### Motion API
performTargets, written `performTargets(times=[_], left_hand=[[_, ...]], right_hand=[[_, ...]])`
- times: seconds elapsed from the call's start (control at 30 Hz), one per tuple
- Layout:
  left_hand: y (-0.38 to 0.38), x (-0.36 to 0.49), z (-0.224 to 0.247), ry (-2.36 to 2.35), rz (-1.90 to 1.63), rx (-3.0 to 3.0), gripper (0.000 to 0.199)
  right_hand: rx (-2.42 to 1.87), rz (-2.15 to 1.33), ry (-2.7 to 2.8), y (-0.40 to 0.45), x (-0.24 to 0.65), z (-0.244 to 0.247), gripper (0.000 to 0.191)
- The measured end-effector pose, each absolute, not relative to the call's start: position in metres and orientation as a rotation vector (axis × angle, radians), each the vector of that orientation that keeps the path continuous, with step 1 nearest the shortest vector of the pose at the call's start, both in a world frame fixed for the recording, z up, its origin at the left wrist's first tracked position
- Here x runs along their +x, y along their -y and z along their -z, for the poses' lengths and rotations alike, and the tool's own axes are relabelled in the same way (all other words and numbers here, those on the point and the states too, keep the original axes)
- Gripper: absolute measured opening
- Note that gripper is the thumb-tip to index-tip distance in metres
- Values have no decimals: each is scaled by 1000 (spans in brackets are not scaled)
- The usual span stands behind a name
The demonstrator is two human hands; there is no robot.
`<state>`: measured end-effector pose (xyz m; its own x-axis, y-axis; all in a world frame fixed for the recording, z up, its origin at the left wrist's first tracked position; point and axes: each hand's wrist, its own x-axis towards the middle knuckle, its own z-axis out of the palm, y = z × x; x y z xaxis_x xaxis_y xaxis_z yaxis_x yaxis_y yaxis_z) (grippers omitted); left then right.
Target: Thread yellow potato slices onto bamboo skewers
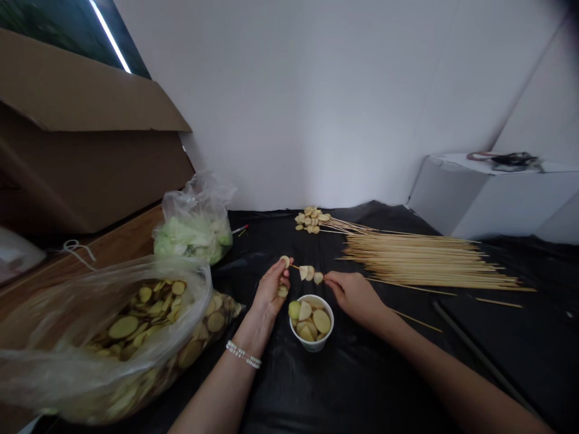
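My left hand (273, 284), with a beaded bracelet at the wrist, pinches a pale round slice (284, 261) at the tip of a wooden skewer. More slices (283, 291) rest in its curled fingers. My right hand (350, 290) grips the same skewer behind several threaded slices (310, 273). Between and just below the hands stands a white cup (332, 328) filled with cut slices. Farther back, finished-looking skewers (312, 218) lie with their sliced ends together. A wide pile of bare skewers (429, 259) lies right of them.
An open plastic bag of slices (149, 319) fills the left front, and a bag of pale green pieces (194, 232) stands behind it. A red-and-white pen (240, 229) lies nearby. A cardboard box (90, 163) is at back left, a white box (470, 193) at back right.
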<state>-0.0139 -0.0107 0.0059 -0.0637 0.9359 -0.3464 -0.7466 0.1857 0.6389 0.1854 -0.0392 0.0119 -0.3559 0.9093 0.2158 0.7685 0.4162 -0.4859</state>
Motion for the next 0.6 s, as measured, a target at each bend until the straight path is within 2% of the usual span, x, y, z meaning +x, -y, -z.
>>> performTargets(times=[0.33, 0.6], left_hand=[[10, -13, -2, -878, -1425, 333, 8], [12, -8, 0, -940, -1468, 386, 5]], right_hand=[[-1489, -395, 2282, 41, 180, -10, 27], [-1573, -193, 2340, 49, 177, -16, 27]])
